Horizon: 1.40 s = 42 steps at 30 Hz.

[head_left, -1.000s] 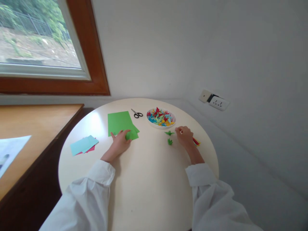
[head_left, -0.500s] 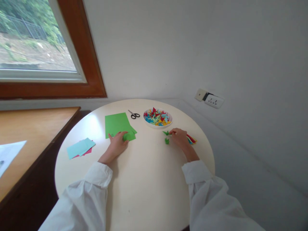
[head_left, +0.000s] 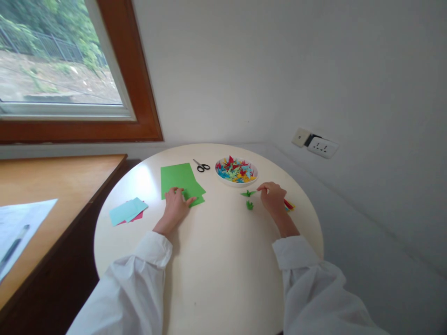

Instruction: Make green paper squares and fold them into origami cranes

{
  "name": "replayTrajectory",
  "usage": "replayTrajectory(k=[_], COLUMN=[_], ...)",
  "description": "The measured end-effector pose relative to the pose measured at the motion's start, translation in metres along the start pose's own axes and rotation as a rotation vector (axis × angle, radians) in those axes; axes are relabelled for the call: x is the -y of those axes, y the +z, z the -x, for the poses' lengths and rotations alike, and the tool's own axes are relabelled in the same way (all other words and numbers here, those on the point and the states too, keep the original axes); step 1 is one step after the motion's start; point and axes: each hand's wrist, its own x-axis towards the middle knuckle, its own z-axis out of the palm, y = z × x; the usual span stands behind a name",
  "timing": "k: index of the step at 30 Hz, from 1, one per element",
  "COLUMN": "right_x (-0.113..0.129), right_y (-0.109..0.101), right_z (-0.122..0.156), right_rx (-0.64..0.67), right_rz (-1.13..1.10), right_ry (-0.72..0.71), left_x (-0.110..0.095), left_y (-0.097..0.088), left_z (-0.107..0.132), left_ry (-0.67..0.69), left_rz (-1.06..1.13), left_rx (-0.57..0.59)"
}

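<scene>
My left hand [head_left: 175, 204] rests on the near edge of the green paper sheets [head_left: 177, 177], fingers spread and thumb out to the right. On the right side of the round table, my right hand [head_left: 273, 199] has thumb and forefinger pinched at the right tip of a small green folded paper crane [head_left: 248, 193]. A second small green folded piece [head_left: 249, 205] lies just nearer to me. Behind them stands a white round dish [head_left: 236, 183] full of folded cranes in several colours. Paper strips [head_left: 289, 205] in red and yellow are partly hidden behind my right hand.
Black-handled scissors [head_left: 202, 167] lie between the green sheets and the dish. Light blue paper [head_left: 127, 211] overlaps pink paper [head_left: 139, 216] at the left. A wooden desk [head_left: 87, 179] with a white sheet and a pen [head_left: 14, 249] stands left of the round table [head_left: 216, 270].
The view has turned slightly left. My left hand's fingers have shifted left on the green paper, with the thumb stretching out. My right hand has drawn right, uncovering more of the green crane.
</scene>
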Motion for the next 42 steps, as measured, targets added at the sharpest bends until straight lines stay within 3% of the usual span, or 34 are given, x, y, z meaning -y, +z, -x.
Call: replayTrajectory(k=[12,23,33,42], right_x=[0.002,0.009,0.013,0.035], right_y=[0.000,-0.004,-0.003,-0.004], right_z=[0.002,0.005,0.009,0.019], right_rx=[-0.135,-0.172,-0.163,-0.198], right_rz=[-0.079,-0.117,-0.164,-0.233], right_ry=[-0.073,-0.133,-0.159,-0.260], left_x=[0.005,-0.003,0.000,-0.004], left_y=[0.002,-0.003,-0.007,-0.006], left_z=[-0.001,0.004,0.001,0.001], left_ry=[0.011,0.082,0.013,0.063], left_rz=[0.026,0.052,-0.035,0.010], left_rx=[0.066,0.075,0.097,0.099])
